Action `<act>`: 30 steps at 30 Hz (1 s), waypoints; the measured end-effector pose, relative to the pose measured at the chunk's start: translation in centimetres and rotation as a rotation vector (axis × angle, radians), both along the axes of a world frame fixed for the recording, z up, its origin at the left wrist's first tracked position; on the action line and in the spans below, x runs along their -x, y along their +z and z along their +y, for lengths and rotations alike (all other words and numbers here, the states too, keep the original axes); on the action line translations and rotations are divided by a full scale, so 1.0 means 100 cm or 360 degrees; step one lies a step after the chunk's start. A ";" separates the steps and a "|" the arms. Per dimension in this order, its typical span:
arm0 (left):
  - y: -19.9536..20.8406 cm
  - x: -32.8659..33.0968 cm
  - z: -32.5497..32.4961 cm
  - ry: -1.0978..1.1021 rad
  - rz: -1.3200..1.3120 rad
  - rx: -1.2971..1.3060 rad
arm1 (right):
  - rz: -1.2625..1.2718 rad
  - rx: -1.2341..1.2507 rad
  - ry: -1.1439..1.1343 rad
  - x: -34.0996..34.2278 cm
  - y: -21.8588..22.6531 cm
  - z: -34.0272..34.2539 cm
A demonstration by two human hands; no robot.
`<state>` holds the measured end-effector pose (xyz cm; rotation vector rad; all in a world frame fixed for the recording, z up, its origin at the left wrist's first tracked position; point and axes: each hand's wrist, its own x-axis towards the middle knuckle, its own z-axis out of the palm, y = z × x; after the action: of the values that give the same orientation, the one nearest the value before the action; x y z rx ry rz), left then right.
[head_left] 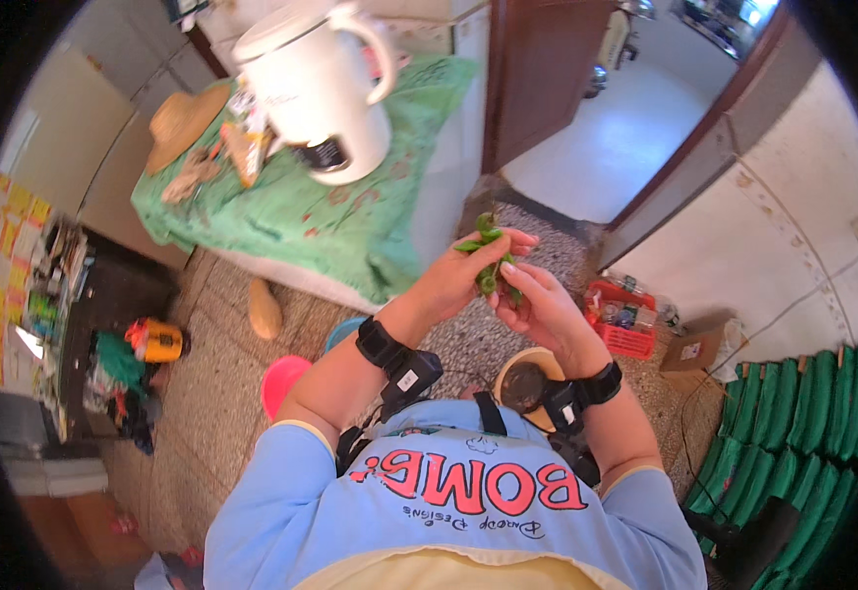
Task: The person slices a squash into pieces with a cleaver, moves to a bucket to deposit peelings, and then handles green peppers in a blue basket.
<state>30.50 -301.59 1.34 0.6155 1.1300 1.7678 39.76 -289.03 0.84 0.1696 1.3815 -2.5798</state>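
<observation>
Several green peppers (489,258) are bunched between my two hands, held up in front of my chest. My left hand (451,278) wraps round them from the left, with its thumb laid across the bunch. Thumb and fingers of my right hand (547,303) pinch at the lower right part of the same bunch. Fingers cover part of the peppers. Beneath my right forearm, a cream basin (503,366) with something dark and round inside stands on the floor, partly hidden by my arm and shirt.
A green-clothed table (350,241) bears a white kettle-like appliance (321,93) and a straw hat (185,126). A pink basin (281,382), a blue basin (344,332) and a tan gourd (265,310) lie left. Red crates (625,339), a cardboard box (692,352) and green padding (793,423) line the right.
</observation>
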 end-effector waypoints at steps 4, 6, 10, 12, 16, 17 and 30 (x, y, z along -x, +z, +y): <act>0.005 0.004 0.060 0.0169 0.0215 -0.0228 | -0.0126 0.0189 -0.0274 -0.017 0.000 0.045; 0.007 0.005 0.086 0.0087 0.0248 -0.0228 | -0.0089 0.0172 -0.0363 -0.020 -0.003 0.066; 0.011 0.008 0.136 -0.0054 0.0301 -0.0229 | -0.0142 0.0032 -0.0589 -0.014 -0.008 0.105; 0.011 0.017 0.164 -0.0106 0.0345 -0.0225 | -0.0121 -0.0141 -0.0721 -0.008 -0.009 0.122; 0.003 0.046 0.228 -0.0257 0.0107 -0.0298 | 0.0036 -0.0334 -0.1035 0.013 -0.012 0.168; 0.001 0.055 0.245 -0.0279 -0.0066 -0.0349 | 0.0038 -0.0340 -0.1064 0.021 -0.012 0.180; 0.010 0.222 0.485 -0.0235 -0.1056 -0.0292 | 0.0089 -0.0715 -0.1531 0.201 0.001 0.399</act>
<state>8.26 -253.12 2.33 0.1751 0.4594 1.7624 19.65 -249.09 0.96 1.0708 2.3066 -2.8592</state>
